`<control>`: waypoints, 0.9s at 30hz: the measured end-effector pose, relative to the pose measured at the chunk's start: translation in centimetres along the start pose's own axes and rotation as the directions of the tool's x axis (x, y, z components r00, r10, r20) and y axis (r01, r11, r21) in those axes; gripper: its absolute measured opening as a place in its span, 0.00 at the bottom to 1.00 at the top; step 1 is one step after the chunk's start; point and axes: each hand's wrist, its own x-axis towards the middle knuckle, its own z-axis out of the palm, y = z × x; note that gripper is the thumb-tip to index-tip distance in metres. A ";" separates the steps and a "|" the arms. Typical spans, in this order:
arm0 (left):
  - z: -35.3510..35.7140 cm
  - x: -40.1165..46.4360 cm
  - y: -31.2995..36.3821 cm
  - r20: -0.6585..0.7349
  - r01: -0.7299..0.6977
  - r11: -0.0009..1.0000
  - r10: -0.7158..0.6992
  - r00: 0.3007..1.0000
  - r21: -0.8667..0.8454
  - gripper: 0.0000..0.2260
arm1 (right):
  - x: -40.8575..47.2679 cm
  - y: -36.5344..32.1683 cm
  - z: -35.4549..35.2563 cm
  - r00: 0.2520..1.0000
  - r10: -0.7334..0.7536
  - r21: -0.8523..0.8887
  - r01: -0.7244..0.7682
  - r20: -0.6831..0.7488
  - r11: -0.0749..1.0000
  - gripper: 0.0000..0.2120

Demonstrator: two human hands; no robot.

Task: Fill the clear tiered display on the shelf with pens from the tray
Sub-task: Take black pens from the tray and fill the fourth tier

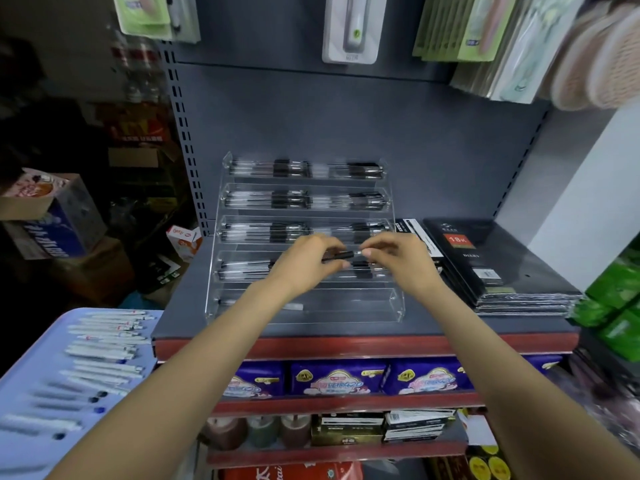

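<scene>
Both forearms reach forward over the shelf [346,327], hands meeting before the clear tiered display [398,306]; the left hand [304,263] and right hand [398,258] each pinch an end of one dark pen [337,256], fingers curled, held level over the fourth tier. Upper tiers hold rows of pens; the lowest holds few; the tray [20,375] with more pens sits lower left.
</scene>
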 end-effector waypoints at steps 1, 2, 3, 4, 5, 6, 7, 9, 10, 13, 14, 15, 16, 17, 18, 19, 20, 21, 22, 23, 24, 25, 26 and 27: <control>-0.1 -0.1 -0.3 -0.010 -0.001 0.998 0.001 1.000 -0.068 0.15 | 0.0 0.3 -0.3 1.000 0.009 -0.003 -0.009 -0.023 1.000 0.03; -0.2 -0.3 -0.7 -0.023 0.003 0.994 -0.005 1.000 -0.107 0.15 | -0.1 0.7 -0.7 0.998 0.021 -0.005 -0.021 -0.051 1.000 0.03; -0.3 -0.6 -1.2 -0.042 0.010 0.993 -0.015 0.999 -0.121 0.13 | -0.3 1.0 -1.1 0.996 0.029 -0.016 -0.030 -0.080 0.999 0.03; -0.3 -0.8 -1.7 -0.064 0.016 0.992 -0.025 0.998 -0.126 0.11 | -0.4 1.3 -1.5 0.994 0.033 -0.034 -0.037 -0.105 0.999 0.03; -0.4 -1.0 -2.1 -0.079 0.020 0.992 -0.030 0.996 -0.128 0.09 | -0.6 1.6 -1.7 0.992 0.034 -0.056 -0.041 -0.118 0.998 0.03; -0.3 -1.1 -2.4 -0.083 0.019 0.992 -0.030 0.996 -0.122 0.08 | -0.7 1.8 -1.8 0.992 0.036 -0.076 -0.046 -0.123 0.996 0.03; -0.2 -1.2 -2.5 -0.081 0.014 0.994 -0.023 0.996 -0.106 0.07 | -0.7 2.0 -1.7 0.992 0.040 -0.097 -0.052 -0.121 0.994 0.03; 0.2 -1.0 -2.5 -0.078 0.003 0.998 -0.008 0.997 -0.063 0.08 | -0.6 2.3 -1.2 0.991 0.057 -0.150 -0.075 -0.118 0.986 0.04; 0.5 -0.9 -2.6 -0.071 0.003 0.999 -0.006 0.997 -0.039 0.09 | -0.6 2.5 -1.0 0.991 0.064 -0.195 -0.086 -0.117 0.977 0.04; 1.1 -0.9 -2.6 -0.003 0.001 0.994 -0.001 1.000 0.109 0.12 | -0.7 3.2 -0.5 0.992 0.079 -0.370 -0.109 -0.095 0.923 0.07; 1.3 -1.0 -2.7 0.016 0.001 0.987 -0.003 1.000 0.159 0.13 | -0.9 3.2 -0.5 0.993 0.086 -0.421 -0.114 -0.087 0.900 0.08; 1.3 -1.0 -2.8 0.022 0.002 0.980 -0.006 1.000 0.201 0.15 | -1.1 3.3 -0.5 0.994 0.079 -0.471 -0.106 -0.077 0.876 0.09; 1.4 -1.1 -2.8 0.018 -0.001 0.972 -0.003 1.000 0.236 0.15 | -1.3 3.2 -0.5 0.996 0.062 -0.516 -0.087 -0.066 0.852 0.10; 1.4 -1.1 -2.9 0.011 -0.010 0.964 0.008 1.000 0.266 0.16 | -1.5 3.2 -0.5 0.998 0.044 -0.552 -0.065 -0.053 0.831 0.11; 1.3 -1.1 -2.9 0.009 -0.021 0.957 0.019 1.000 0.289 0.16 | -1.6 3.1 -0.5 0.999 0.031 -0.575 -0.048 -0.040 0.816 0.12; 1.3 -1.1 -2.9 0.015 -0.029 0.952 0.026 1.000 0.306 0.16 | -1.6 3.1 -0.4 0.999 0.025 -0.587 -0.038 -0.030 0.808 0.12; 1.4 -1.0 -2.8 0.022 -0.035 0.947 0.030 0.999 0.319 0.16 | -1.6 3.0 -0.4 0.999 0.025 -0.595 -0.032 -0.019 0.803 0.13; 1.5 -1.0 -2.7 0.023 -0.036 0.943 0.030 0.999 0.331 0.15 | -1.6 2.9 -0.5 1.000 0.030 -0.601 -0.028 -0.007 0.798 0.14; 1.6 -0.9 -2.7 0.016 -0.033 0.940 0.029 0.999 0.340 0.15 | -1.5 2.8 -0.5 0.999 0.038 -0.609 -0.025 0.009 0.793 0.15; 1.7 -0.8 -2.6 0.002 -0.025 0.940 0.026 1.000 0.340 0.14 | -1.4 2.8 -0.5 0.999 0.043 -0.616 -0.019 0.025 0.787 0.15; 1.8 -0.8 -2.6 -0.014 -0.017 0.943 0.023 1.000 0.333 0.13 | -1.3 2.7 -0.6 0.998 0.044 -0.622 -0.011 0.039 0.783 0.14; 1.8 -0.7 -2.5 -0.023 -0.014 0.945 0.022 0.999 0.326 0.12 | -1.2 2.7 -0.6 0.998 0.044 -0.627 -0.004 0.049 0.779 0.13; 1.7 -0.7 -2.5 -0.023 -0.016 0.946 0.025 0.999 0.323 0.11 | -1.1 2.7 -0.6 0.997 0.046 -0.635 0.001 0.058 0.772 0.12; 1.6 -0.7 -2.4 -0.016 -0.019 0.946 0.025 1.000 0.324 0.11 | -1.0 2.6 -0.6 0.997 0.049 -0.647 0.006 0.067 0.763 0.12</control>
